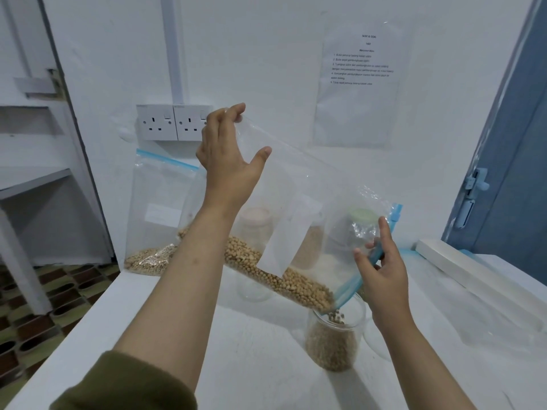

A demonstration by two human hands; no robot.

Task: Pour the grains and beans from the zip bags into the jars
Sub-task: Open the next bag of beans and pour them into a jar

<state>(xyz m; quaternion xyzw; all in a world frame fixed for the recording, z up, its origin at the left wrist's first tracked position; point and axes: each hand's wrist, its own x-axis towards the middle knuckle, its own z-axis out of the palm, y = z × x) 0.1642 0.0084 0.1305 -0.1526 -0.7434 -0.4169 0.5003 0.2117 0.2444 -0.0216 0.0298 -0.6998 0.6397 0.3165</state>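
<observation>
Bag axis: my clear zip bag of tan beans [284,279] slants from upper left down to lower right, mouth lowest.
Left hand [228,155]: pinches the raised bottom corner, high above.
Right hand [381,267]: pinches the blue zip edge, nearer the target.
Jar: the clear glass jar, part-filled with beans [333,341], stands on the white counter [183,335] directly below my right hand, beans dropping in.
Writing: white printed sheet on the wall [359,84], beyond the hands, too small to read.

A double wall socket [174,122] sits at eleven o'clock. A printed sheet [359,84] is stuck to the white wall at one o'clock. A blue door [515,149] stands at three o'clock, a white strip [461,263] lying just below it.
</observation>
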